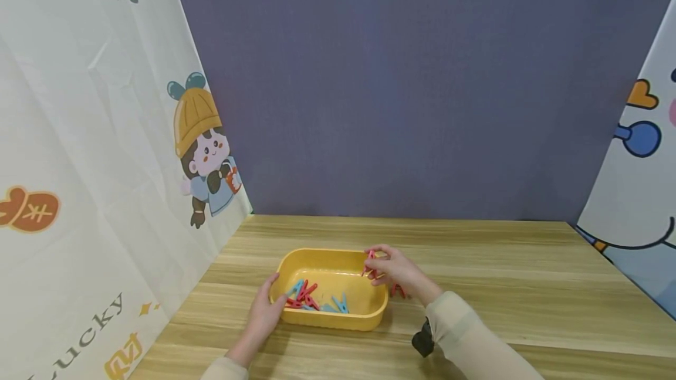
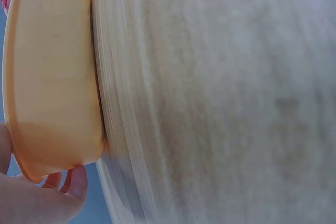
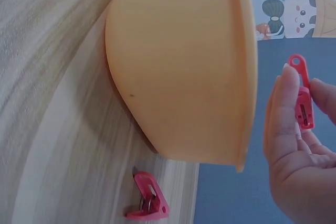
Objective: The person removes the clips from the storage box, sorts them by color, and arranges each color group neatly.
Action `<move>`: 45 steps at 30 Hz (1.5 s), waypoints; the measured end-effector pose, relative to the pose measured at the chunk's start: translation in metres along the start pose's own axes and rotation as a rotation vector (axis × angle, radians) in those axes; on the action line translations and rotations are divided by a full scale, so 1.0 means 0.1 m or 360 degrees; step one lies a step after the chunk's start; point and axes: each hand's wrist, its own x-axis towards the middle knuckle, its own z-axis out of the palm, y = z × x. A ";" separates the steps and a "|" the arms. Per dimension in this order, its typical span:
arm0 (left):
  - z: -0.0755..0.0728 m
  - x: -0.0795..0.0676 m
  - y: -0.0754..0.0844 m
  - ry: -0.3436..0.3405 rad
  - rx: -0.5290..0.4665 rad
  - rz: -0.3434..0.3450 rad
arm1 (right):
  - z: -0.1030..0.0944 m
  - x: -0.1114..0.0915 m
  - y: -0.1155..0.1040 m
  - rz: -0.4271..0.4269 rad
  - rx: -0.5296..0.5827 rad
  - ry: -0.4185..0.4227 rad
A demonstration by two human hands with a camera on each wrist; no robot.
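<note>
A yellow plastic basin (image 1: 338,321) stands on the table, with several red clothespins (image 1: 308,292) and blue clothespins (image 1: 342,304) lying mostly toward its left and front. At the basin's left end, my left hand (image 1: 264,309) grips the rim; the left wrist view shows its fingers (image 2: 79,182) against the outer wall. Over the right end of the basin, my right hand (image 1: 396,271) pinches a red clothespin (image 3: 303,95) between thumb and fingers. Another red clothespin (image 3: 148,200) lies on the table just right of the basin, partly behind my right hand in the head view.
The wood-grain table (image 1: 502,286) reaches back to a dark blue-grey curtain (image 1: 412,87). Printed white cloths hang at the left (image 1: 105,133) and right (image 1: 634,192). A small black object (image 1: 423,340) shows beside the right sleeve.
</note>
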 end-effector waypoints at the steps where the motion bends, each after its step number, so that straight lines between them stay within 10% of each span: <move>1: 0.00 0.00 0.00 -0.0001 -0.0003 0.0002 | -0.01 0.00 0.00 0.0001 0.0010 0.0003; 45: -0.01 0.00 -0.02 -0.0029 -0.0020 0.0017 | -0.46 -0.12 0.06 -0.0016 -0.0014 0.0057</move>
